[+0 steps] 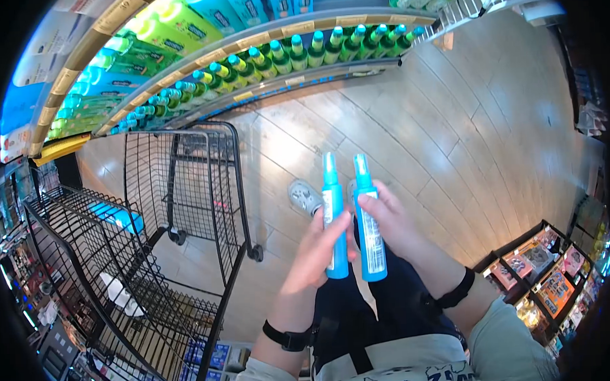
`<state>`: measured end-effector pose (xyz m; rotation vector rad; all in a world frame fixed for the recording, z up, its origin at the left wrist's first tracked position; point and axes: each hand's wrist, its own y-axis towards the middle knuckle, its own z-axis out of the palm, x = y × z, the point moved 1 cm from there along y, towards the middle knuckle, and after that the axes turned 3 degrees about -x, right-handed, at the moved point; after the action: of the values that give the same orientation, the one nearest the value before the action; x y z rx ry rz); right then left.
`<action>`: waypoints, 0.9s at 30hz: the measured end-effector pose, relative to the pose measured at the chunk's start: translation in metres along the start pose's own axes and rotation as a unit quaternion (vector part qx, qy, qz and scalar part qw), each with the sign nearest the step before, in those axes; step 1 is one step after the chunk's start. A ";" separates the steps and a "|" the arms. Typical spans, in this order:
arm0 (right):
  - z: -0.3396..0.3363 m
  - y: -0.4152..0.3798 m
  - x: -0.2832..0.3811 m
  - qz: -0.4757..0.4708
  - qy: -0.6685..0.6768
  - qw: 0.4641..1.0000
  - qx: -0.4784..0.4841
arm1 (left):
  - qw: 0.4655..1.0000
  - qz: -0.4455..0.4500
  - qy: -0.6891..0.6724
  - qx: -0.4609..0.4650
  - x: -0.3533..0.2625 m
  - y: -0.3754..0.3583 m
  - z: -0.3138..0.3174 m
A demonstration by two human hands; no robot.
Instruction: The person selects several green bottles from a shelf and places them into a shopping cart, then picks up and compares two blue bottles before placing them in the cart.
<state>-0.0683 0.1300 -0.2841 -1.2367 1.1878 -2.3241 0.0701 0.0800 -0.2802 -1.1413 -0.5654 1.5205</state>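
Note:
Two slim blue spray bottles with capped nozzles stand side by side in front of my body, slightly apart. My left hand is closed around the left spray bottle, thumb across its front. Around the right spray bottle my right hand is wrapped, its thumb near the bottle's shoulder. A white label with a barcode and small print faces me on the right bottle; the print is too small to read. The left bottle's label is partly hidden by my fingers.
A black wire shopping cart stands to my left, with a blue package inside. Ahead, curved store shelves hold rows of green and blue bottles. A dark display rack with boxed goods is at lower right. Wood-look floor lies between.

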 end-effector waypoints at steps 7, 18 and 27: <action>0.012 0.003 -0.002 -0.003 -0.028 1.000 -0.014 | 0.999 -0.008 0.033 -0.036 -0.003 0.000 -0.015; 0.030 0.001 -0.001 0.024 0.009 0.999 -0.025 | 0.998 -0.060 0.031 0.009 -0.018 -0.005 -0.022; 0.024 0.019 -0.023 0.025 -0.003 0.999 -0.037 | 0.999 -0.017 0.042 -0.012 -0.006 0.013 -0.031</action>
<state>-0.0384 0.1179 -0.3046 -1.2224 1.2979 -2.2593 0.0911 0.0638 -0.3020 -1.2029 -0.5434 1.4335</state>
